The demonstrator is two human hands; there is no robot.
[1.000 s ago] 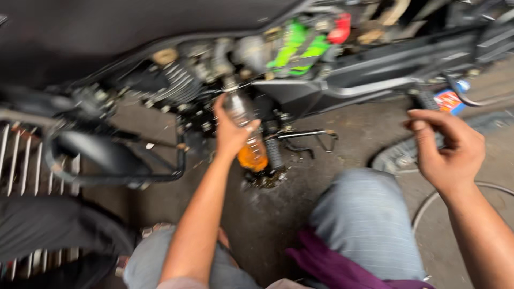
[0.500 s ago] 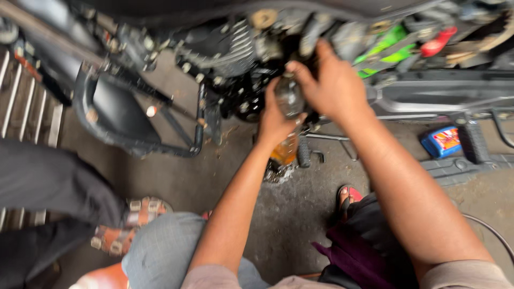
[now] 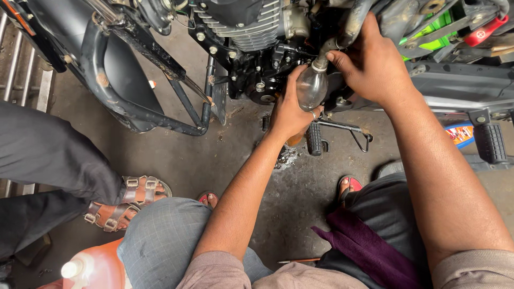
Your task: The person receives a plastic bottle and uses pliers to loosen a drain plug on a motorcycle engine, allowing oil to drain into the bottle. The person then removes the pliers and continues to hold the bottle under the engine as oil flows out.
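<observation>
— While the purple cloth (image 3: 369,251) lies on the lap, how far along is this?
— Mid-way, I judge: the left hand (image 3: 289,109) wraps the clear bottle (image 3: 312,85), its neck already met by the hose (image 3: 342,37) under the engine (image 3: 241,27).
— And the right hand (image 3: 375,64)?
— Fingers pinch that hose. Amber liquid sits low; more seems due.

Grey concrete floor (image 3: 176,155), stained dark with oil and scattered with debris. A metal grate (image 3: 21,80) runs along the left edge. Even, soft light falls throughout, casting faint shadows beneath the motorcycle (image 3: 241,32).
</observation>
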